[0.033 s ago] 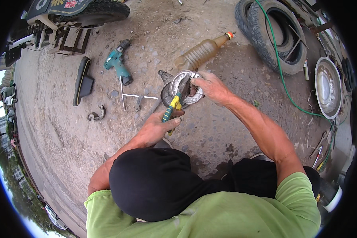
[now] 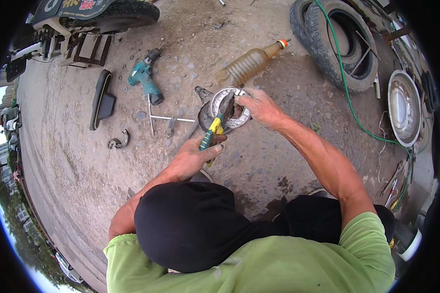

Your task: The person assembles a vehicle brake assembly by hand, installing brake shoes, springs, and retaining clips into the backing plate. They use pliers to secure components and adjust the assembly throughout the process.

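Observation:
My left hand (image 2: 193, 158) is closed around the handles of green-and-yellow pliers (image 2: 211, 133). Their dark jaws reach into a ring formed by silver brake shoes (image 2: 221, 100). On the far right side of that ring, my right hand (image 2: 261, 108) grips the brake shoes, thumb and fingers at the edge. Just behind and below the ring is a dirty round brake plate (image 2: 204, 117) with an arm sticking out, partly covered by the shoes. What the jaw tips pinch is too small to make out.
A teal cordless drill (image 2: 144, 80), a T-handle wrench (image 2: 173, 118) and a loose curved brake shoe (image 2: 120, 140) lie on the dirt at left. A brown plastic bottle (image 2: 247, 67) lies ahead. Tyres (image 2: 335, 58), a green hose (image 2: 349, 100) and a metal basin (image 2: 404, 108) are at right.

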Available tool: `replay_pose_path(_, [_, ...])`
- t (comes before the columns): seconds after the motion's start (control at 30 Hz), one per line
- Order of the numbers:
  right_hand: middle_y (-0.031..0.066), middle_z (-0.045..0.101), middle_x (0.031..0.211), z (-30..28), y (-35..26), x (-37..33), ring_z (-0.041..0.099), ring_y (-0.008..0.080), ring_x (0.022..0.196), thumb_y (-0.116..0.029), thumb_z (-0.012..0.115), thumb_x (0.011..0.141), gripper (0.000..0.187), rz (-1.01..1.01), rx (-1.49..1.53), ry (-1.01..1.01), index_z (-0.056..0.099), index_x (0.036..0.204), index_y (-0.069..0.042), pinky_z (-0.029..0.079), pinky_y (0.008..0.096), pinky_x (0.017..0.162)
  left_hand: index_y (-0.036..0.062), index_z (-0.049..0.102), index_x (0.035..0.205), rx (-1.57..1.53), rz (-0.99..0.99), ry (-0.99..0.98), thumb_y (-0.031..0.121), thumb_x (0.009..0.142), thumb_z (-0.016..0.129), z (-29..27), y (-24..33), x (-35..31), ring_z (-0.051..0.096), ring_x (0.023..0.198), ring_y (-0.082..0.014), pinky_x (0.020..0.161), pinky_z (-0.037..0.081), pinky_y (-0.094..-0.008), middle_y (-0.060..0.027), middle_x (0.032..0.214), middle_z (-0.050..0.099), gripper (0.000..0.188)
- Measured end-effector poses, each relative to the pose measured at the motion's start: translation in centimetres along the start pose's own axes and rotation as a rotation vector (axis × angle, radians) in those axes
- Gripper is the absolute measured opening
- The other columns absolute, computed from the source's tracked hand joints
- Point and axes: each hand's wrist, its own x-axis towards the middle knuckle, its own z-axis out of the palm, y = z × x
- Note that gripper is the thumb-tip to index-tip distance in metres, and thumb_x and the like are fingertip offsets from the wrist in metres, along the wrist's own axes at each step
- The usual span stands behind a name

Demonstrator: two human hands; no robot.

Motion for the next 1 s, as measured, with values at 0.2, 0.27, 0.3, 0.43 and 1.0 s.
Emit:
replay_pose_path(0.2, [0.0102, 0.073, 0.089, -0.1, 0.0, 0.2, 0.063, 0.0190, 0.082, -0.037, 0.060, 0.095, 0.042, 0.032, 0.056, -0.007, 0.071, 0.105, 0.002, 0.050, 0.0378, 0.077, 0.0059, 0.066, 0.142, -0.138, 0.048, -0.023, 0.029, 0.104, 0.071, 0.0, -1.3, 0.0, 0.061, 0.105, -0.0173, 0.095, 0.050, -0.0363, -0.0074, 0.120, 0.070, 0.045])
replay_pose_path(0.27, [0.0101, 0.073, 0.088, -0.2, 0.1, 0.3, 0.064, 0.0191, 0.082, -0.037, 0.060, 0.094, 0.042, 0.030, 0.041, 0.006, 0.072, 0.104, 0.002, 0.050, 0.0377, 0.076, 0.0071, 0.066, 0.142, -0.066, 0.038, -0.015, 0.029, 0.104, 0.070, -0.2, -1.2, 0.1, 0.061, 0.105, -0.0171, 0.094, 0.050, -0.0363, -0.0072, 0.120, 0.070, 0.044])
replay_pose_path(0.3, [0.0100, 0.073, 0.087, -0.1, -0.1, 0.3, 0.064, 0.0192, 0.082, -0.037, 0.060, 0.094, 0.041, 0.027, 0.036, 0.011, 0.072, 0.103, 0.002, 0.050, 0.0377, 0.076, 0.0077, 0.066, 0.142, -0.029, 0.031, -0.008, 0.029, 0.104, 0.070, -0.2, -1.1, 0.1, 0.061, 0.105, -0.0170, 0.094, 0.050, -0.0364, -0.0072, 0.120, 0.070, 0.044])
replay_pose_path(0.43, [0.0104, 0.073, 0.088, -0.2, -0.8, -0.1, 0.064, 0.0197, 0.082, -0.036, 0.060, 0.094, 0.041, 0.000, -0.021, 0.006, 0.072, 0.100, 0.002, 0.050, 0.0380, 0.076, 0.0073, 0.068, 0.139, 0.047, 0.002, 0.012, 0.029, 0.104, 0.070, -0.2, -0.6, 0.0, 0.062, 0.101, -0.0171, 0.090, 0.051, -0.0360, -0.0075, 0.117, 0.070, 0.042])
replay_pose_path(1.0, [0.0146, 0.073, 0.090, 0.0, -1.9, -0.6, 0.066, 0.0249, 0.086, -0.037, 0.059, 0.093, 0.041, 0.039, -0.076, 0.011, 0.072, 0.100, 0.002, 0.051, 0.0421, 0.082, -0.0011, 0.066, 0.105, 0.390, -0.024, 0.145, 0.037, 0.098, 0.075, 0.5, -0.2, 0.7, 0.060, 0.081, -0.0213, 0.077, 0.050, -0.0413, -0.0112, 0.084, 0.064, 0.040])
